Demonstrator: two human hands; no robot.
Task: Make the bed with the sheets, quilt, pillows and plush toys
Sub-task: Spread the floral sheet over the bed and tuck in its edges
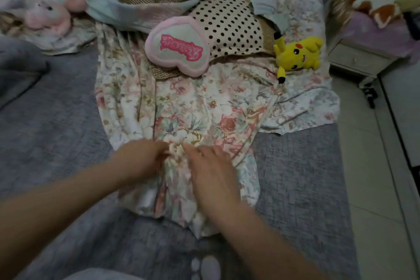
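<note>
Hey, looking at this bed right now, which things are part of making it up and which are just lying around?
For the job: floral sheet, with left hand and right hand on it; polka-dot pillow; heart cushion; yellow plush toy; pink plush toy.

Just lying about: nightstand; purple cloth on it; orange-and-white toy atop that.

Arms fwd, L hand [141, 159] fingers curled, R hand [212, 174] flat, spread
</note>
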